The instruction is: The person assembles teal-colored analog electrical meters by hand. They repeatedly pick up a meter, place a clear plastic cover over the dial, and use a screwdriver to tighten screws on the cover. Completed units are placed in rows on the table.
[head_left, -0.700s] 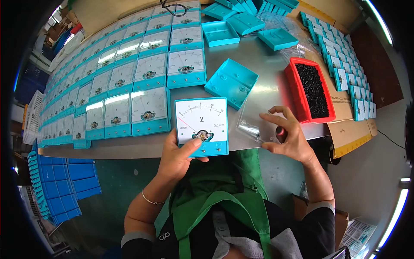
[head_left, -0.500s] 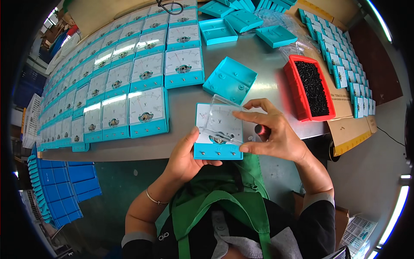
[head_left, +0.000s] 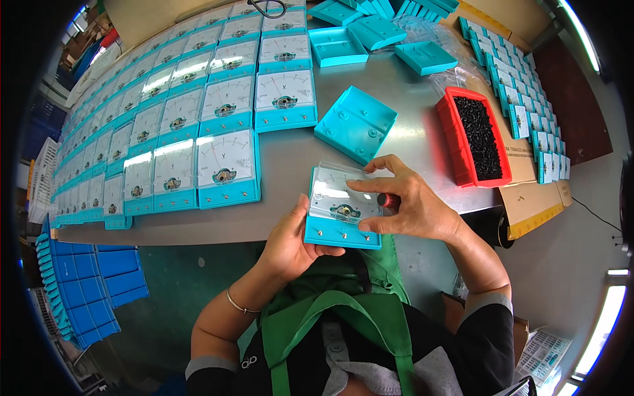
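In front of me, at the table's near edge, my left hand (head_left: 288, 239) grips a turquoise panel voltmeter (head_left: 330, 239) by its left side and underside. The meter has a white dial face and several metal posts along its lower strip. My right hand (head_left: 422, 208) pinches a clear plastic cover (head_left: 330, 187) between thumb and fingers. That cover lies slightly tilted over the dial; whether it is seated all round I cannot tell. Tucked in the same palm is a tool with a red and dark handle (head_left: 388, 200), its far end hidden.
Rows of similar voltmeters (head_left: 224, 158) fill the table's left. Beyond the hands lies an open turquoise case (head_left: 356, 122), with more cases (head_left: 426, 58) and clear covers (head_left: 429, 33) behind. A red bin (head_left: 452, 142) of small black parts stands right, near more meters (head_left: 522, 119) on cardboard.
The clear cover has come down from a steep tilt to lie nearly flat over the dial. The voltmeter and both hands have shifted slightly right.
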{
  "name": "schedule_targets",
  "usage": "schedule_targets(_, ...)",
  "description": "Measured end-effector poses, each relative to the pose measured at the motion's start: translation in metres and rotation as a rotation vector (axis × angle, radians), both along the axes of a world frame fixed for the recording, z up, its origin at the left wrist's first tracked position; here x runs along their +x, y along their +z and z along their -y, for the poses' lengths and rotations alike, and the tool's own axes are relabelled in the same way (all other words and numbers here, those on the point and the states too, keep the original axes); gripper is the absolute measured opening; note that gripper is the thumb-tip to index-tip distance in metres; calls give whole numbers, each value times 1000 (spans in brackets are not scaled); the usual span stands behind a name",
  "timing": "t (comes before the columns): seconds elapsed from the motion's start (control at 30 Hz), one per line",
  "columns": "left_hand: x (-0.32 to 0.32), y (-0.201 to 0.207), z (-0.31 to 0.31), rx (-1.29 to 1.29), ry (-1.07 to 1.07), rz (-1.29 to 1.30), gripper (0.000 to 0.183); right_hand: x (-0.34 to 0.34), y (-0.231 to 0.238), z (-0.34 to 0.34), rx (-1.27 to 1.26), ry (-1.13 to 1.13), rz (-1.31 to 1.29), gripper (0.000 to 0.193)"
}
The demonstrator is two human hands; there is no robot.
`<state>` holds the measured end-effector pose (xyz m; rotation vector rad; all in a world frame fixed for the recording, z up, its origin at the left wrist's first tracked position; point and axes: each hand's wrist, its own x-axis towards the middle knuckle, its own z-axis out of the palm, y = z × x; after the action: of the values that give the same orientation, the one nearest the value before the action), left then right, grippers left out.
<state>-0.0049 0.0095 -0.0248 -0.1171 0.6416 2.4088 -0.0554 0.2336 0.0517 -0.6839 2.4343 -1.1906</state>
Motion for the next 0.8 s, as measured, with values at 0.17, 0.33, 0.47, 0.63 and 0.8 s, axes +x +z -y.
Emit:
schedule_targets(0.17, 8, 14, -8, -3, 18, 14, 51, 5, 8, -1, 22, 87, -6, 57)
schedule_targets(0.33, 14, 12, -18, -400, 21, -259, 50, 18, 3, -1, -40, 101, -225, 52)
schedule_targets(0.47, 15, 18, -7, -346, 29, -256, 53, 30, -3, -15, -528, -286, 101, 32)
schedule_targets(0.63, 18, 31, -13, -277, 10, -269, 52, 47, -54, -6, -423, -221, 299, 13)
schedule_targets(0.8, 14, 28, -9, -259, -47, -214, 51, 51, -60, 8, -607, -139, 396, 18)
